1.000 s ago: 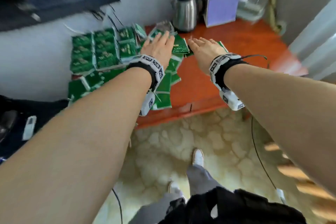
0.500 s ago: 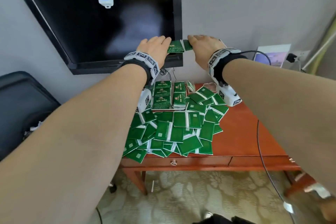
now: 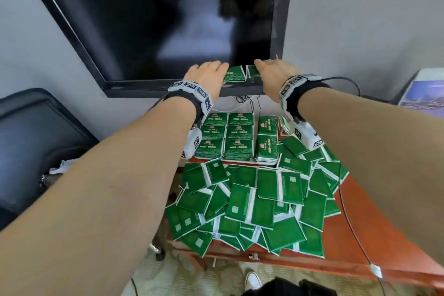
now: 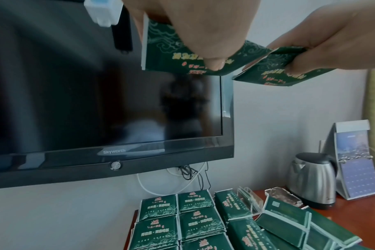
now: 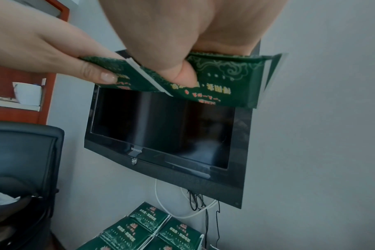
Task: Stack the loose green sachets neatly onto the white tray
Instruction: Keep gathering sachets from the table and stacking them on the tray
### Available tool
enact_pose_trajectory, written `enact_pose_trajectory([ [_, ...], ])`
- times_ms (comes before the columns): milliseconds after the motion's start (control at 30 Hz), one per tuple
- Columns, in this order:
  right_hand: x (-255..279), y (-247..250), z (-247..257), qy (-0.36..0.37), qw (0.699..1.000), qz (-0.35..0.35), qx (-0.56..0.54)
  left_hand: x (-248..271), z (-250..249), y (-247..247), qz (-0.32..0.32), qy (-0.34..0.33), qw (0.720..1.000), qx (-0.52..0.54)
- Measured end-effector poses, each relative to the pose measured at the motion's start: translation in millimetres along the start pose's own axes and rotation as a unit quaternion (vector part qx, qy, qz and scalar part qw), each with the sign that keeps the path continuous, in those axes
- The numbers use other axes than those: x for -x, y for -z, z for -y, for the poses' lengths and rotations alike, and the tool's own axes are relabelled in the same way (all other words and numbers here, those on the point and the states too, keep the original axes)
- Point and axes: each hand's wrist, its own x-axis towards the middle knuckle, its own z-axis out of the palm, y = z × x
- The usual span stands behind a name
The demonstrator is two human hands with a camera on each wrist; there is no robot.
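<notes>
Sachets are thin, light and bendy, and look a bit slippery, so pinching them near an edge with thumb and fingers seems best. On the left, the left hand (image 3: 206, 76) pinches one green sachet (image 3: 234, 74) up in the air in front of the TV (image 3: 192, 19). Next to it, the right hand (image 3: 276, 77) pinches another sachet (image 4: 274, 69), its edge almost touching the first. Down below, neat stacks (image 3: 227, 138) sit on the white tray (image 3: 240, 161), and the loose pile (image 3: 254, 202) lies just in front on the table (image 3: 355, 223)
</notes>
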Motion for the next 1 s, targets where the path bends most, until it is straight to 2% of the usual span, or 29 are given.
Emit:
enact_pose_trajectory([
  [167,-48,-38,9,0.02,0.999,0.034,-0.009,-28,27,-45,0.056,0.005,0.998,0.012],
  [467,-101,-117,29,-0.015,0.992,0.123,-0.04,-50,60,-142,0.121,-0.011,0.991,0.052],
  [567,-99,-166,39,-0.031,0.987,0.148,-0.056,-38,64,-193,0.156,-0.018,0.986,0.058],
  [700,-80,-240,54,-0.027,0.974,0.217,-0.06,-3,60,-260,0.234,-0.029,0.969,0.072],
  [767,-71,-270,58,-0.024,0.968,0.245,-0.056,10,56,-289,0.251,-0.049,0.964,0.076],
  [1000,-55,-326,74,-0.008,0.958,0.286,-0.039,29,48,-349,0.278,-0.086,0.954,0.071],
])
